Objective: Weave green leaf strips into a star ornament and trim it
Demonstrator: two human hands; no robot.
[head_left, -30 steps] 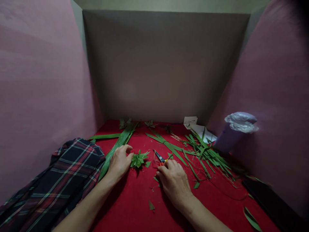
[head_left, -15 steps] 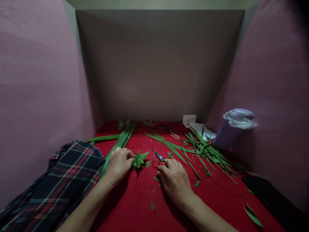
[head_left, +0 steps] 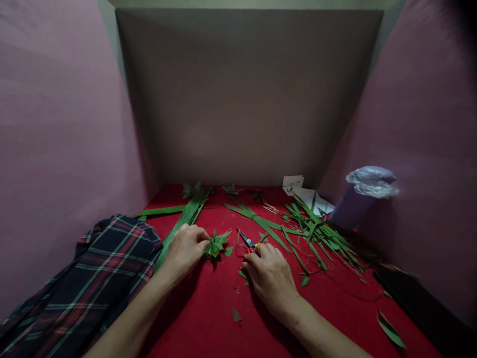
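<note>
Leaf rosette left of scissors; strip pile right; cloth far left

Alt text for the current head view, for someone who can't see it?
A person's left hand is at the edge of a spiky green leaf cluster, and the right hand is over the handles of scissors, on a red surface. Green leaf strips lie beyond to the right; plaid fabric lies to the left.

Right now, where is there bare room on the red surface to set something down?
One bare patch of red surface lies between the left forearm and the loose leaf scrap. Another lies between the right forearm and the curled leaf. It is crowded around the scissors and the pile of green strips.
</note>
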